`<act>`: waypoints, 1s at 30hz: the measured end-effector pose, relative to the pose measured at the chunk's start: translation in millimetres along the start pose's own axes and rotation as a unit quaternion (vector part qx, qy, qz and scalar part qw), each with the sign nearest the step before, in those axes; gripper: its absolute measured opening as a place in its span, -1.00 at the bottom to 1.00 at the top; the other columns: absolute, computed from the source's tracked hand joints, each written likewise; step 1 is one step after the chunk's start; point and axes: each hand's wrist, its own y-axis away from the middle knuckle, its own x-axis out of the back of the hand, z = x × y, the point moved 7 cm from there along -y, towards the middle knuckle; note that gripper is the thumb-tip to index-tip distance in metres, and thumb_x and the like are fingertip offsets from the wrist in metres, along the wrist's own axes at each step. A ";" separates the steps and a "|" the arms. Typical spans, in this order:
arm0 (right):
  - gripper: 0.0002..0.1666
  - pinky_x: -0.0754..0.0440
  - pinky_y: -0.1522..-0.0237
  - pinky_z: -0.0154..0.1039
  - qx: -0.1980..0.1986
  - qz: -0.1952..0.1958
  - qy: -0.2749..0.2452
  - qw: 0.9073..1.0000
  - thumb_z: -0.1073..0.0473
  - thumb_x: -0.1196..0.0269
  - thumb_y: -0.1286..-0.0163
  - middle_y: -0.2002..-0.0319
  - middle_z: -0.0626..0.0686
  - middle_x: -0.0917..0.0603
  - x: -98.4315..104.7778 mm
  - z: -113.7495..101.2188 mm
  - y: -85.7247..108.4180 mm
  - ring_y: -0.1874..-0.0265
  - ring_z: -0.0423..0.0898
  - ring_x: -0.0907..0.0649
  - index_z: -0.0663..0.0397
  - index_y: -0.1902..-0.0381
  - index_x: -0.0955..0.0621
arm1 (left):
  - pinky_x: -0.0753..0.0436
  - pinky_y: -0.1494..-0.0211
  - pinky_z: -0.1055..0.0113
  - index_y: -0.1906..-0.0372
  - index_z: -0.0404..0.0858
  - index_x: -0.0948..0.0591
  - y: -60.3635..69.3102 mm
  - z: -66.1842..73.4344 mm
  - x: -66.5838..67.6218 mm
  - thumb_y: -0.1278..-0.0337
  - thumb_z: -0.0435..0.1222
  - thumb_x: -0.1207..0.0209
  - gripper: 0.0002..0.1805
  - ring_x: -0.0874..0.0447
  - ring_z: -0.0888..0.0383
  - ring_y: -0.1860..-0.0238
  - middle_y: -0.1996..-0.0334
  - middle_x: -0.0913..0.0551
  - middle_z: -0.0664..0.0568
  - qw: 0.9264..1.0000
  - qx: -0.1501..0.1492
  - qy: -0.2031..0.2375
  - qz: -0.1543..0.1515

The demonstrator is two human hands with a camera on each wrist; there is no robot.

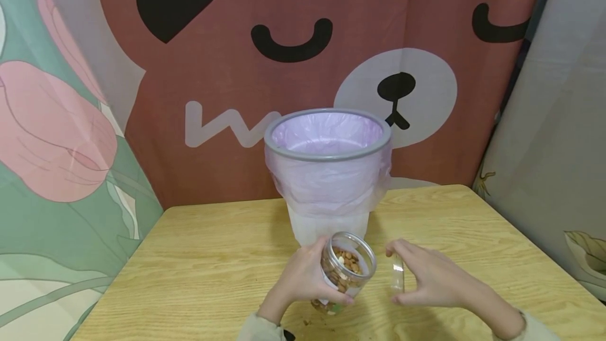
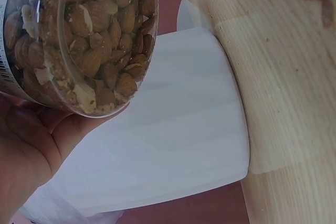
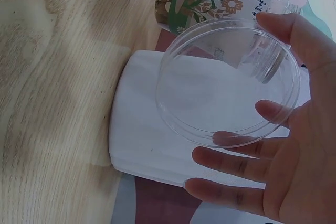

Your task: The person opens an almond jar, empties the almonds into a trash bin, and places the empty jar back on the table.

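Observation:
A clear plastic jar (image 1: 342, 278) of almonds is gripped by my left hand (image 1: 303, 278), thumb in front. Its round mouth is uncovered and tilts toward the right; nuts (image 2: 105, 35) show through its base in the left wrist view. Flowers decorate the jar's label (image 3: 226, 1). My right hand (image 1: 433, 278) holds a transparent round lid (image 3: 226, 85) by its edge between thumb and fingers, just right of the jar and apart from it. Behind both hands stands a white bin (image 1: 326, 225) lined with a thin purple bag (image 1: 326, 183) folded over its rim.
The bin's grey ring (image 1: 326, 158) surrounds its wide opening. Small crumbs lie on the wooden table (image 1: 213, 278) below the jar. A curtain with a bear's face (image 1: 213, 67) hangs behind the table, and a floral curtain (image 1: 57, 130) hangs at the left.

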 end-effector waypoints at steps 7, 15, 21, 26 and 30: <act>-0.28 -0.29 0.57 -0.40 -0.003 -0.009 0.021 1.000 -0.28 -0.37 0.20 0.24 -0.28 -0.41 -2.4 3.6 4.9 0.51 -0.37 -0.33 -0.16 0.11 -0.38 | -0.49 0.31 0.50 -0.03 -0.19 -0.37 -1.6 2.2 0.9 0.67 0.16 -0.44 -0.04 -0.49 0.39 0.34 0.29 -0.52 0.24 1.000 0.003 0.007 -0.007; -0.30 -0.24 0.63 -0.43 -0.006 -0.016 0.016 1.000 -0.39 -0.31 0.20 0.33 -0.29 -0.37 -4.4 8.2 7.8 0.59 -0.38 -0.27 -0.19 0.19 -0.36 | -0.49 0.30 0.51 -0.04 -0.18 -0.36 -1.8 3.7 2.2 0.68 0.15 -0.44 -0.04 -0.49 0.39 0.32 0.28 -0.53 0.24 1.000 0.002 -0.002 -0.004; -0.32 -0.26 0.58 -0.40 0.010 -0.018 0.031 0.999 -0.38 -0.31 0.19 0.33 -0.27 -0.38 -4.4 7.2 9.6 0.50 -0.37 -0.31 -0.17 0.21 -0.39 | -0.48 0.33 0.53 -0.01 -0.19 -0.38 -2.0 4.6 2.2 0.69 0.12 -0.46 -0.07 -0.48 0.40 0.35 0.30 -0.53 0.24 1.000 -0.004 -0.009 -0.001; -0.34 -0.24 0.61 -0.42 0.006 -0.022 0.026 0.999 -0.38 -0.30 0.17 0.31 -0.25 -0.39 -4.1 9.9 11.7 0.54 -0.37 -0.28 -0.16 0.23 -0.39 | -0.48 0.33 0.54 0.00 -0.18 -0.38 -2.4 5.4 2.1 0.69 0.16 -0.44 -0.06 -0.48 0.41 0.35 0.31 -0.53 0.24 1.000 -0.011 -0.012 0.000; -0.37 -0.21 0.66 -0.45 -0.002 -0.025 0.023 0.999 -0.38 -0.30 0.18 0.40 -0.27 -0.33 -3.8 11.7 12.6 0.59 -0.38 -0.24 -0.17 0.29 -0.37 | -0.47 0.34 0.55 0.00 -0.16 -0.37 -2.7 5.7 1.5 0.69 0.17 -0.43 -0.07 -0.48 0.42 0.36 0.32 -0.53 0.24 1.000 -0.017 -0.016 0.001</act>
